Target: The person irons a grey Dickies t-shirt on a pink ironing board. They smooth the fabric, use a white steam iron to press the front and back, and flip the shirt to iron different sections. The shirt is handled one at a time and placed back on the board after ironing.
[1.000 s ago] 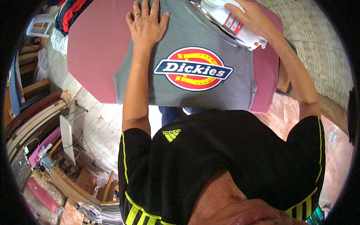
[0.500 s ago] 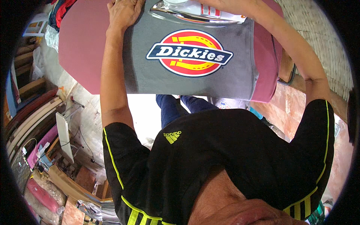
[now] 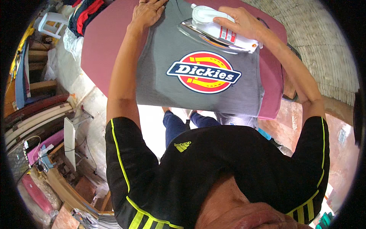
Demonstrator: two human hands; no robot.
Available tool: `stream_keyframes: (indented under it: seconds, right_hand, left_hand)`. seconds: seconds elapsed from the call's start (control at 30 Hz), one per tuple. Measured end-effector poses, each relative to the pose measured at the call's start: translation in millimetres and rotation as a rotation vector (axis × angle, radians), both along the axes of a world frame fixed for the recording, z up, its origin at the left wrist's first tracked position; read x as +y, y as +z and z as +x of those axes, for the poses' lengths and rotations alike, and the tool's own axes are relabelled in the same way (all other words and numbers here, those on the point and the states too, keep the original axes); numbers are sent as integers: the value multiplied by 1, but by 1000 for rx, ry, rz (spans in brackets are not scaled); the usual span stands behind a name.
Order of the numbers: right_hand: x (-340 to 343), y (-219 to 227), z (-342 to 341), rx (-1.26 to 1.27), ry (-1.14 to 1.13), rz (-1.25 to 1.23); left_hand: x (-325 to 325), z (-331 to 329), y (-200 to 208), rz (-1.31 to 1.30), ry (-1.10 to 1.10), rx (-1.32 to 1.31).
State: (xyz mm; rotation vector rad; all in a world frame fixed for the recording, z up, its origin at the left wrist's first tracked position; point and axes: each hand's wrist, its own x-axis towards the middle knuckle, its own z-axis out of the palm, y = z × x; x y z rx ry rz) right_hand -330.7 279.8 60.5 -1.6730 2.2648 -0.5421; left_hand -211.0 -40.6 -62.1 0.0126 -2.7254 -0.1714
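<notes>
Gray cloth stretches over the maroon-covered ironing board (image 3: 105,57) as a person in a black top (image 3: 232,156) with bright yellow trim works an iron (image 3: 211,28) across a shirt (image 3: 160,82). The left arm (image 3: 126,82) reaches nearly straight forward, and the left hand (image 3: 150,14) lies palm down at the shirt's left edge; its fingertips run up to the top of the view, so how widely they are spread cannot be told. The right arm (image 3: 295,72) bends outward at the elbow, the right hand (image 3: 244,23) wrapped around the iron's handle, its far fingers partly hidden.

The iron is white over a shiny metal base, with a red-and-white label on its side and a small orange light at its heel. It sits on the shirt's far part, just beyond a large print (image 3: 204,72) of a red oval, yellow horseshoe and dark blue band, its nose toward the far left. The cloth around the print looks smooth.

Half a second earlier, the iron lay more nearly level across the shirt and was cut off by the view's edge; now it stands at a slant, wholly in sight.
</notes>
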Motion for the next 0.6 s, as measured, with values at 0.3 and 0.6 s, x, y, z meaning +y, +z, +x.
stream_keyframes:
  seconds: [0.3,0.6]
  right_hand:
    - [-78,34,55,-478,-512,-154]
    - [-162,-65,30,11,-672,-287]
  left_hand:
    - [-25,77,-2,626,89,252]
    - [91,239,17,433,408,15]
